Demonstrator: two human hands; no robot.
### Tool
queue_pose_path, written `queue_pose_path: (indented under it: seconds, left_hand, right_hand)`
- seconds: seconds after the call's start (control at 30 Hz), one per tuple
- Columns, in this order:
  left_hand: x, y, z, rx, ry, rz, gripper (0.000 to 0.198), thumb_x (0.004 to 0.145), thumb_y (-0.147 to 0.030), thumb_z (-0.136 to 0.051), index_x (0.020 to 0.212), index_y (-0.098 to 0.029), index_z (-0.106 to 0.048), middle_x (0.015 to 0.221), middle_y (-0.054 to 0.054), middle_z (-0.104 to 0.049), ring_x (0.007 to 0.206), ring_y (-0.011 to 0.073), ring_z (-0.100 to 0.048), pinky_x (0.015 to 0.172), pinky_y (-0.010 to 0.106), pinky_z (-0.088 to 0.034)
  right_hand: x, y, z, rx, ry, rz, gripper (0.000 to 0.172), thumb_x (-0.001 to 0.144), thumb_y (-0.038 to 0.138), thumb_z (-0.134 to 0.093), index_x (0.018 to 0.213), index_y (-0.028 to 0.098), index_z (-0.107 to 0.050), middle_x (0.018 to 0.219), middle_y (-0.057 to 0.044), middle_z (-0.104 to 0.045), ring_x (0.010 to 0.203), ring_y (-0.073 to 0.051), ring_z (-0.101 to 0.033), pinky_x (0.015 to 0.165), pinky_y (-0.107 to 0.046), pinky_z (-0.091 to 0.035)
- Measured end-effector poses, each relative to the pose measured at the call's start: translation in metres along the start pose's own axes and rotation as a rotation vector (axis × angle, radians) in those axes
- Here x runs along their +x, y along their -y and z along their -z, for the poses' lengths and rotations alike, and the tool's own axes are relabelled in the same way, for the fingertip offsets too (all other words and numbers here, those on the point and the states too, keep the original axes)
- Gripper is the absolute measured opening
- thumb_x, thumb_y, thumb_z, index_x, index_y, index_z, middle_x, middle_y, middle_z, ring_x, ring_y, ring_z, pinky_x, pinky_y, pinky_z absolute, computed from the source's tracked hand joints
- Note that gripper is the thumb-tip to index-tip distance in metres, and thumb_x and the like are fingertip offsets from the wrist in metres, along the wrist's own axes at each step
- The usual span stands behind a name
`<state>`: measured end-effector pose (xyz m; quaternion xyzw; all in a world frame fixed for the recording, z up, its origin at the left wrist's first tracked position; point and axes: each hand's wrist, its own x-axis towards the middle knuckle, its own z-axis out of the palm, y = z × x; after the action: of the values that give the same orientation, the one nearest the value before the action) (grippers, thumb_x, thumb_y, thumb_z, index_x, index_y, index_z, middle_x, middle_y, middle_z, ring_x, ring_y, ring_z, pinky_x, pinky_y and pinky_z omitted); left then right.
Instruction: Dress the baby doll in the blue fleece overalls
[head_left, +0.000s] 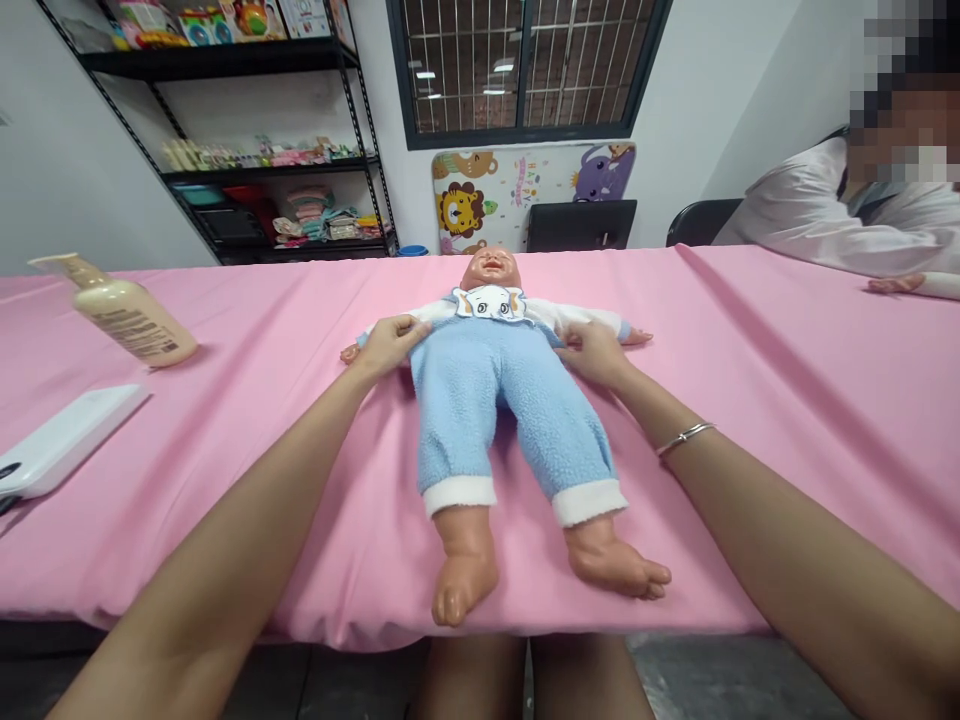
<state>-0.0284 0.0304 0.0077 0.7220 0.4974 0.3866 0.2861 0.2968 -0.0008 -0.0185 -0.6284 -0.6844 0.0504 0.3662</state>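
Observation:
A baby doll (491, 268) lies on its back, its head away from me and its bare feet towards me. It wears light blue fleece trousers (472, 385) with white cuffs and a white top (551, 313) with an animal-face bib (491, 303). At the waist's left side, the fingers of my left hand (391, 343) are closed on the trousers' edge. My right hand (596, 353) pinches the trousers' waist on the opposite side, beside the doll's sleeve. Its fingertips are partly hidden by the cloth and the hand.
A pink cloth (300, 320) covers the table. To the left are a tilted-looking pump bottle (135, 320) and a white device (75, 435). A person in a white sleeve (795, 210) sits at the far right. Shelves (262, 170) and a black monitor (581, 225) stand behind.

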Motion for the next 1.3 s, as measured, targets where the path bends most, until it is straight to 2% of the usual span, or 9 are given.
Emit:
queue_pose_path:
  seconds: [0.13,0.27,0.3,0.43,0.67,0.77,0.97,1.1,1.3]
  left_hand:
    - [-0.002,0.01,-0.013,0.119,-0.117,-0.026,0.02,0.08,-0.032,-0.056,0.093,-0.017,-0.058,0.087,0.002,-0.063,0.082,0.0148,-0.057,0.078,0.025,-0.044]
    - [0.0,0.02,-0.018,0.192,-0.206,-0.037,0.014,0.084,-0.029,-0.052,0.091,-0.017,-0.057,0.086,0.002,-0.064,0.082,0.0151,-0.059,0.081,0.026,-0.044]
    - [0.001,0.021,-0.018,0.197,-0.21,-0.045,0.014,0.084,-0.029,-0.052,0.091,-0.018,-0.057,0.085,0.002,-0.064,0.081,0.0151,-0.059,0.08,0.026,-0.044]
    - [0.005,0.025,-0.018,0.194,-0.208,-0.071,0.017,0.084,-0.032,-0.051,0.092,-0.018,-0.057,0.081,0.001,-0.064,0.078,0.0152,-0.059,0.075,0.026,-0.043]
    - [0.004,0.019,-0.019,0.225,-0.207,-0.029,0.016,0.085,-0.031,-0.05,0.09,-0.018,-0.056,0.083,0.002,-0.063,0.08,0.0158,-0.058,0.077,0.027,-0.043]
    - [0.003,0.015,-0.018,0.195,-0.233,-0.006,0.015,0.084,-0.031,-0.051,0.089,-0.017,-0.056,0.084,0.003,-0.064,0.081,0.0163,-0.059,0.078,0.027,-0.043]
    - [-0.001,-0.029,-0.015,0.213,-0.385,-0.024,0.015,0.082,-0.018,-0.048,0.093,-0.017,-0.058,0.09,0.004,-0.065,0.085,0.0154,-0.061,0.083,0.028,-0.047]
    - [0.005,-0.075,-0.036,0.302,-0.218,-0.131,0.02,0.083,-0.017,-0.048,0.099,-0.016,-0.06,0.1,0.006,-0.066,0.093,0.017,-0.061,0.088,0.031,-0.049]
    - [0.008,-0.102,-0.086,0.619,-0.073,-0.045,0.038,0.089,-0.04,-0.047,0.119,-0.018,-0.057,0.129,0.015,-0.051,0.123,0.0364,-0.045,0.102,0.055,-0.039]
  right_hand:
    - [-0.02,0.074,0.027,0.264,-0.05,0.21,0.011,0.073,0.016,-0.06,0.083,0.015,-0.055,0.09,-0.007,-0.059,0.081,-0.016,-0.052,0.077,-0.03,-0.041]
    - [-0.07,0.157,0.05,0.452,0.981,0.535,0.021,0.079,0.034,-0.066,0.086,0.015,-0.061,0.076,-0.001,-0.058,0.065,-0.01,-0.049,0.06,-0.022,-0.036]
    - [-0.081,0.171,0.05,0.367,1.043,0.592,0.019,0.079,0.031,-0.067,0.085,0.014,-0.06,0.076,0.0,-0.058,0.062,-0.008,-0.046,0.058,-0.022,-0.032]
    - [-0.105,0.195,0.042,0.012,0.894,0.689,0.02,0.082,0.02,-0.061,0.067,0.013,-0.05,0.067,0.0,-0.048,0.054,-0.006,-0.028,0.054,-0.025,-0.022]
    - [-0.098,0.194,0.047,0.163,1.108,0.6,0.019,0.088,0.02,-0.054,0.071,0.013,-0.047,0.069,0.001,-0.05,0.054,-0.006,-0.034,0.054,-0.022,-0.028]
    - [-0.081,0.178,0.043,0.447,0.955,0.462,0.009,0.087,0.017,-0.054,0.079,0.013,-0.054,0.075,0.001,-0.057,0.061,-0.006,-0.045,0.06,-0.02,-0.036]
    - [-0.026,0.088,0.014,0.292,-0.053,-0.039,0.011,0.082,0.018,-0.058,0.074,0.011,-0.059,0.071,-0.003,-0.06,0.065,-0.012,-0.05,0.064,-0.024,-0.034]
    - [-0.014,0.03,-0.002,-0.011,0.074,-0.264,0.018,0.083,0.02,-0.052,0.081,0.012,-0.068,0.084,-0.008,-0.067,0.075,-0.018,-0.056,0.064,-0.027,-0.033]
    - [-0.015,0.018,-0.009,-0.272,0.215,-0.024,0.031,0.087,0.016,-0.04,0.096,0.012,-0.069,0.101,-0.015,-0.063,0.097,-0.026,-0.054,0.082,-0.035,-0.041]
